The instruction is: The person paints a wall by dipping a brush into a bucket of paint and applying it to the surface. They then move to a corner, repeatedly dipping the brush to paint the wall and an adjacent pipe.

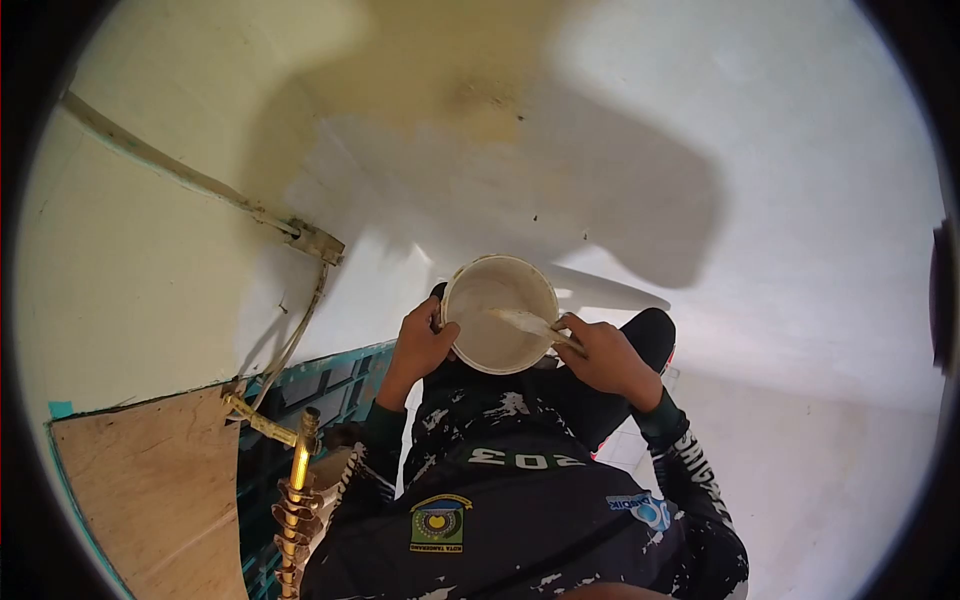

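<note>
A round white paint bucket rests over my lap, tipped enough that I look straight into it. My left hand is closed on its left side, with the thumb hooked over the rim. In my right hand I grip a paintbrush by the handle. Its bristles are coated white and point left, reaching across the rim into the bucket. Pale paint coats the inside of the bucket.
The wall ahead is white, with a yellowish patch at the top under my shadow. To the left, a cable conduit runs to a junction box. Below are a plywood panel, teal lattice and a brass-coloured pole.
</note>
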Action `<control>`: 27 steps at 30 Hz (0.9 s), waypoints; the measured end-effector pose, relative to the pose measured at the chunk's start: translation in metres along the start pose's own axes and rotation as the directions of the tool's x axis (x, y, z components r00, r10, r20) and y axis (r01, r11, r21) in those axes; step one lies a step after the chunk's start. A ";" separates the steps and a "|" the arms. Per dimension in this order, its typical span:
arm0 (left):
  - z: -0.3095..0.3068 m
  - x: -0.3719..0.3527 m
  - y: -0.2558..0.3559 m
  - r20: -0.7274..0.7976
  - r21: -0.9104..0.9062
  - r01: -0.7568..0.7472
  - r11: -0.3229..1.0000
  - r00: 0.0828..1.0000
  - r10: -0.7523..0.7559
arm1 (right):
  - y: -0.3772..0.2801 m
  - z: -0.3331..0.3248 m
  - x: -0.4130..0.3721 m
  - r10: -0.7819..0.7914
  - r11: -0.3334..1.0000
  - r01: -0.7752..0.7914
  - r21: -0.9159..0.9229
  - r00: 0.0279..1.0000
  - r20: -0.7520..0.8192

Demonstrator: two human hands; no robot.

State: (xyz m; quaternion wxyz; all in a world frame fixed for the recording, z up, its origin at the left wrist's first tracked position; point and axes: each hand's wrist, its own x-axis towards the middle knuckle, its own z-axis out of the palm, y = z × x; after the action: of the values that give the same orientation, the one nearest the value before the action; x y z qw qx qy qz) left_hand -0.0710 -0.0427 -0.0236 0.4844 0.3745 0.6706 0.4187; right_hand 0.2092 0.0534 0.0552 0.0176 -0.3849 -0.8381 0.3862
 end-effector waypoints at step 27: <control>-0.046 -0.037 0.026 -0.302 0.091 0.127 0.988 0.949 -0.094 | -0.053 -0.038 0.120 -0.220 0.926 0.324 -0.194 0.880 0.421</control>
State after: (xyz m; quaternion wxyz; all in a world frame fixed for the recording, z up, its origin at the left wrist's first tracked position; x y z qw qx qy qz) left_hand -0.1032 -0.0753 0.0209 0.3797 0.2952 0.7777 0.4048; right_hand 0.1042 0.1353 0.0849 -0.1460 -0.1765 -0.9135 0.3361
